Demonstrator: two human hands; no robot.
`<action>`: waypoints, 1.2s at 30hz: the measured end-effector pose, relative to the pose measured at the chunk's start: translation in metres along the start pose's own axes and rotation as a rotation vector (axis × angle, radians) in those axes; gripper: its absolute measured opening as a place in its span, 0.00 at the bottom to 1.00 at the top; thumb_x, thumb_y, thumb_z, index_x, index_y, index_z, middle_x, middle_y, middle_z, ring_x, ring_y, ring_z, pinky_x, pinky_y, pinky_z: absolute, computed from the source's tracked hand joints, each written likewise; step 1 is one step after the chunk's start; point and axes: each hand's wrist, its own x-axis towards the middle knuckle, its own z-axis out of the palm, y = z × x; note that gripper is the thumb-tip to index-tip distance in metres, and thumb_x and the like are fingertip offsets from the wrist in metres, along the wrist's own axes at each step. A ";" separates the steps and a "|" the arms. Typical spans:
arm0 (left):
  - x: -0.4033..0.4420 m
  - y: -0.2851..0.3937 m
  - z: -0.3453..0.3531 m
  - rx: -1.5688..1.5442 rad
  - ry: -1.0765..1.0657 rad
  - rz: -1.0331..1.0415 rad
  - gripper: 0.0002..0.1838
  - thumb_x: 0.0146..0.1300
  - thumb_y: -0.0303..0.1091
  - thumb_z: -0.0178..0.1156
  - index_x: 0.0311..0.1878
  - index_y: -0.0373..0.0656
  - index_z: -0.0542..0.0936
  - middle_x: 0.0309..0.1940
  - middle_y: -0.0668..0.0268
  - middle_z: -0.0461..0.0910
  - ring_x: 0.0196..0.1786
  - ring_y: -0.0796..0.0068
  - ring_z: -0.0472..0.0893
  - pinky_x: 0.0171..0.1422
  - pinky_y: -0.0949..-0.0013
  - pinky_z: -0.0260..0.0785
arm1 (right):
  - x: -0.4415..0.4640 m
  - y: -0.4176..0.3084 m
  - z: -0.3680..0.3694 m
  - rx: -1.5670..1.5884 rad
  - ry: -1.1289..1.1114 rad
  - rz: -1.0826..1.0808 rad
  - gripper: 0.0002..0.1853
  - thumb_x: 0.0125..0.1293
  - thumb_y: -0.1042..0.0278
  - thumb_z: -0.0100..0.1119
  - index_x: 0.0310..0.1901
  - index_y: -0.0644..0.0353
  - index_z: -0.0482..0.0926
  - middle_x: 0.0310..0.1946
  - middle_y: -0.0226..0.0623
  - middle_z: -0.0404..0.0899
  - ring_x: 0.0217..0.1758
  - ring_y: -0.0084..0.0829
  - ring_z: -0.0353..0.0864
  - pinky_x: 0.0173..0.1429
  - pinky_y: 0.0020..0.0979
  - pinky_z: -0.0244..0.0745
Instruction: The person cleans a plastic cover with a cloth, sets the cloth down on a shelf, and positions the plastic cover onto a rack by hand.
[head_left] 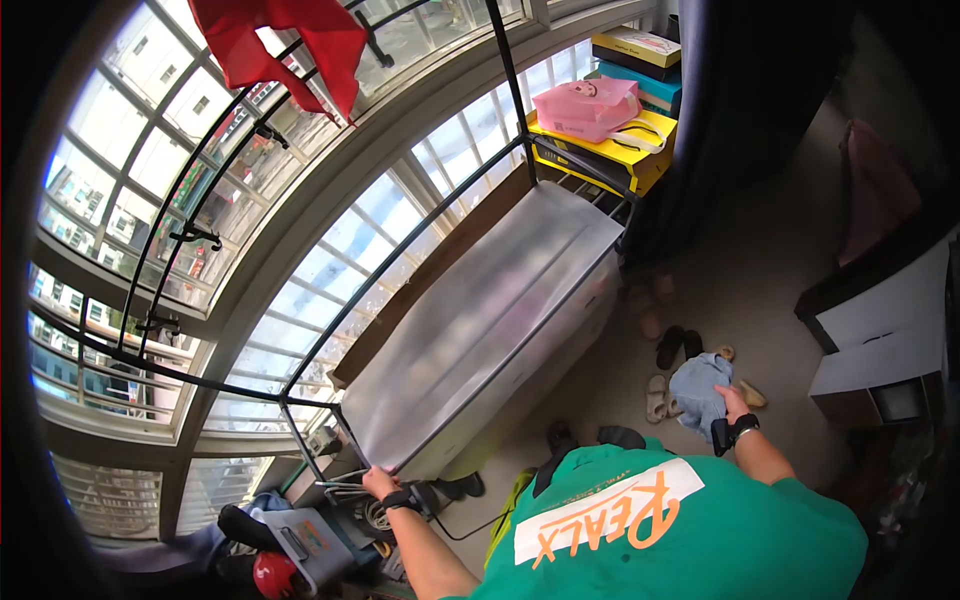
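My right hand (735, 404) is closed on a light-blue denim garment (698, 388), which hangs bunched above the floor. My left hand (378, 482) is closed at the lower corner of a black metal rack, around what looks like a thin grey wire hanger (343, 486); its fingers show only in part. Beside that hand, a translucent plastic cover (480, 320) lies over the rack's long lower section. The black rack frame (412, 232) rises along the window.
A red cloth (280, 50) hangs at upper left. Boxes and a pink bag (586, 108) are stacked at the far end. Shoes (672, 346) lie on the floor to the right, near a white cabinet (880, 372). A grey bin (312, 540) and red helmet-like object (274, 576) sit at lower left.
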 end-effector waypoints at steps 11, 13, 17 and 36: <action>0.007 -0.022 -0.004 0.113 0.013 0.036 0.08 0.60 0.31 0.46 0.36 0.38 0.71 0.18 0.58 0.75 0.11 0.70 0.71 0.10 0.68 0.59 | -0.012 -0.011 0.006 -0.050 0.042 -0.018 0.23 0.61 0.70 0.57 0.58 0.65 0.70 0.51 0.46 0.78 0.52 0.43 0.79 0.56 0.44 0.75; 0.012 -0.024 -0.003 0.121 0.028 0.031 0.08 0.60 0.31 0.46 0.39 0.38 0.71 0.19 0.58 0.76 0.12 0.69 0.72 0.10 0.68 0.61 | -0.012 -0.010 0.005 -0.040 0.041 -0.022 0.23 0.61 0.70 0.57 0.58 0.65 0.70 0.51 0.46 0.77 0.52 0.44 0.79 0.56 0.44 0.75; 0.005 -0.021 -0.002 0.132 0.072 0.047 0.08 0.61 0.33 0.47 0.39 0.39 0.71 0.19 0.59 0.75 0.13 0.69 0.73 0.12 0.68 0.64 | -0.014 -0.009 0.003 -0.032 0.064 -0.015 0.22 0.61 0.71 0.56 0.58 0.65 0.71 0.51 0.47 0.77 0.52 0.45 0.79 0.55 0.45 0.75; -0.038 -0.069 0.003 0.386 0.230 0.451 0.36 0.62 0.38 0.58 0.71 0.40 0.56 0.52 0.40 0.73 0.48 0.51 0.78 0.57 0.51 0.65 | -0.019 -0.009 0.010 -0.002 0.109 -0.128 0.25 0.60 0.75 0.55 0.61 0.63 0.68 0.54 0.44 0.76 0.56 0.42 0.76 0.60 0.44 0.73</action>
